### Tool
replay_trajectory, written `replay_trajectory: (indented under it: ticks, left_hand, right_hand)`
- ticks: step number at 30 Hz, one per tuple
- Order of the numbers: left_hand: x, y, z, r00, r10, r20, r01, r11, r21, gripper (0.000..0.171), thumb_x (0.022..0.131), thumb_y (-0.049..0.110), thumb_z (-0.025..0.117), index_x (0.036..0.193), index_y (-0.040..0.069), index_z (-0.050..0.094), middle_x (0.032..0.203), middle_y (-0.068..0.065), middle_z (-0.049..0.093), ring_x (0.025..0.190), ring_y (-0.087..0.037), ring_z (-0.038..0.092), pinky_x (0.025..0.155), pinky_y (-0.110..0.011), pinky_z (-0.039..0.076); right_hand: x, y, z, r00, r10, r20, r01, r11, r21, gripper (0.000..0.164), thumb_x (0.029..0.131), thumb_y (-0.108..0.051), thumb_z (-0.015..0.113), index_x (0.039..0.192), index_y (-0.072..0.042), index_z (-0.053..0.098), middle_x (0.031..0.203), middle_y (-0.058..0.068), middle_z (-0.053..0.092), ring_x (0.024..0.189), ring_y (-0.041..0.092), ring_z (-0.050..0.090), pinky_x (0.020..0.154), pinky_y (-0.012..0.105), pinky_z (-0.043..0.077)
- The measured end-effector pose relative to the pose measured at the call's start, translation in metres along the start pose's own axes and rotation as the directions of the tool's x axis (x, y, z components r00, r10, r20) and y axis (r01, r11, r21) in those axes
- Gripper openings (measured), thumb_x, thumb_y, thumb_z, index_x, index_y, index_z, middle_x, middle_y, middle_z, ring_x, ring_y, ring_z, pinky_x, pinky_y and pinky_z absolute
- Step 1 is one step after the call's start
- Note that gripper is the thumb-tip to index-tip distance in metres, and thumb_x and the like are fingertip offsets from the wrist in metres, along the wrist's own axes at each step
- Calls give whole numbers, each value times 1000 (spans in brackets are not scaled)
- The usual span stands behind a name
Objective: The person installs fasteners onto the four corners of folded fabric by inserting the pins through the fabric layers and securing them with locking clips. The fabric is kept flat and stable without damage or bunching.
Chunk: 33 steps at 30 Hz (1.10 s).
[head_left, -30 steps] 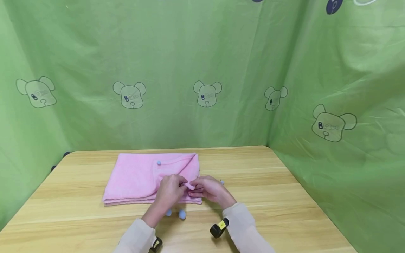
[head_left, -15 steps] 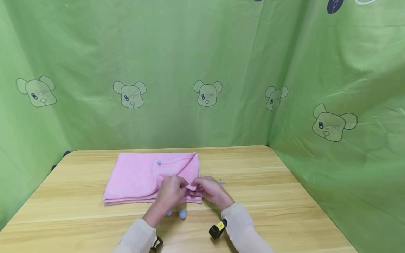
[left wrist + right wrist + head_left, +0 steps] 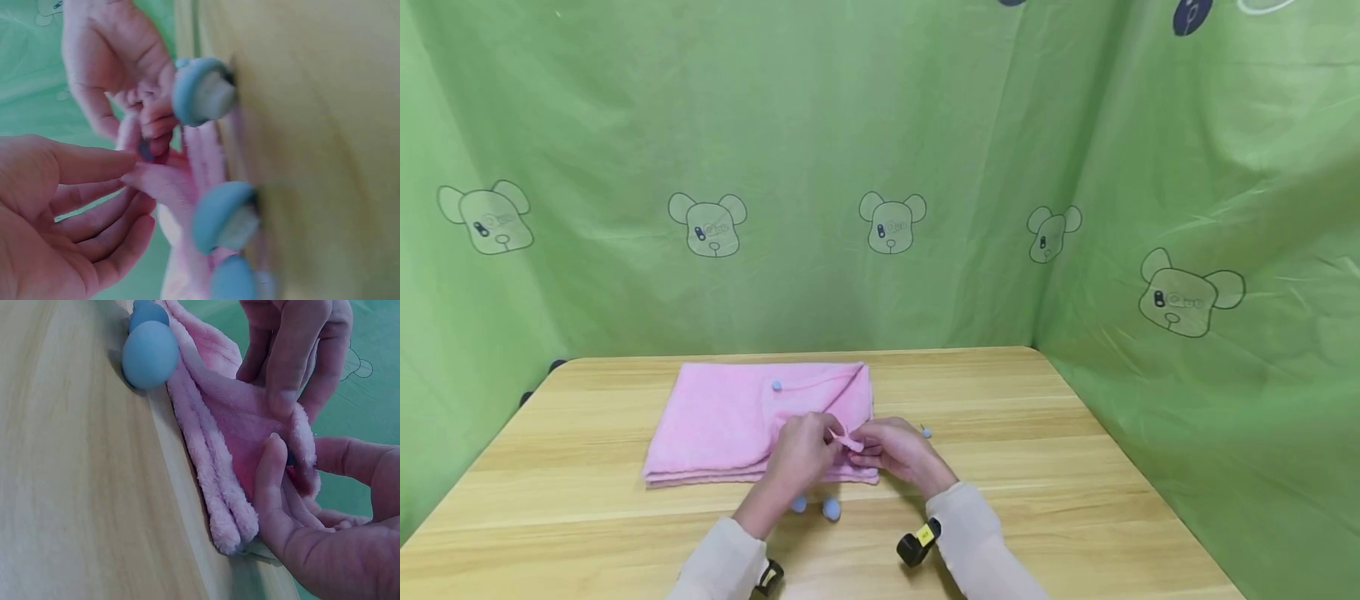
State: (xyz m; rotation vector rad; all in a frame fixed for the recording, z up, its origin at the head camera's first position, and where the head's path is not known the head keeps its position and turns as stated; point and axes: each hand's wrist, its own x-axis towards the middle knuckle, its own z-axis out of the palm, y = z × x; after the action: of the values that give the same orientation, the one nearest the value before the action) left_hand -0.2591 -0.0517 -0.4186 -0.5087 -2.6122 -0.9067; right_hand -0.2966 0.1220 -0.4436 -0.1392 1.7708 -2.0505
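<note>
A folded pink plush towel (image 3: 722, 417) lies on the table, its near right corner lifted. My left hand (image 3: 801, 450) pinches that corner's edge between thumb and forefinger. My right hand (image 3: 898, 450) faces it across the same edge, holding a small blue pin against the cloth; a dark blue bit of the pin (image 3: 290, 457) shows beside the right thumb. A thin point (image 3: 847, 430) sticks up from the cloth between the hands in the head view. Much of the pin is hidden by fingers and fabric.
Blue mushroom-shaped pins stand on the table at the towel's front, one at left (image 3: 799, 504) and one at right (image 3: 831, 509). Another pin (image 3: 927, 432) lies right of the right hand. A blue cap (image 3: 777, 386) sits on the towel. Green curtains (image 3: 880, 125) surround the table.
The pinched corner has shifted slightly between the fingers, and a thin point now shows above the cloth. Both hands otherwise keep nearly the same place.
</note>
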Motion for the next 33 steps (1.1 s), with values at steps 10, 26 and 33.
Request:
replay_trajectory:
  ticks: [10, 26, 33]
  left_hand:
    - [-8, 25, -27, 953, -20, 302, 14, 1000, 25, 20, 73, 9, 80, 68, 15, 61, 62, 8, 56, 58, -11, 52, 57, -29, 49]
    - [-24, 36, -16, 841, -121, 527, 37, 985, 167, 36, 54, 5, 87, 77, 12, 61, 70, 4, 55, 66, -16, 52, 64, -33, 50]
    - [-23, 34, -12, 842, -143, 520, 32, 976, 217, 39, 52, 2, 85, 81, 15, 62, 74, 5, 58, 74, -21, 54, 76, -40, 47]
  right_hand:
    - [-1, -2, -2, 1000, 2, -12, -2, 999, -32, 7, 89, 1, 56, 85, 1, 62, 73, 7, 63, 70, 18, 65, 68, 26, 57]
    - [-1, -4, 0, 1000, 11, -14, -12, 999, -40, 5, 88, -2, 58, 88, 1, 63, 80, 11, 68, 70, 19, 66, 67, 25, 58]
    - [-2, -3, -1, 1000, 6, -10, -7, 999, -48, 6, 88, -2, 59, 89, 2, 62, 80, 10, 67, 70, 19, 65, 68, 26, 57]
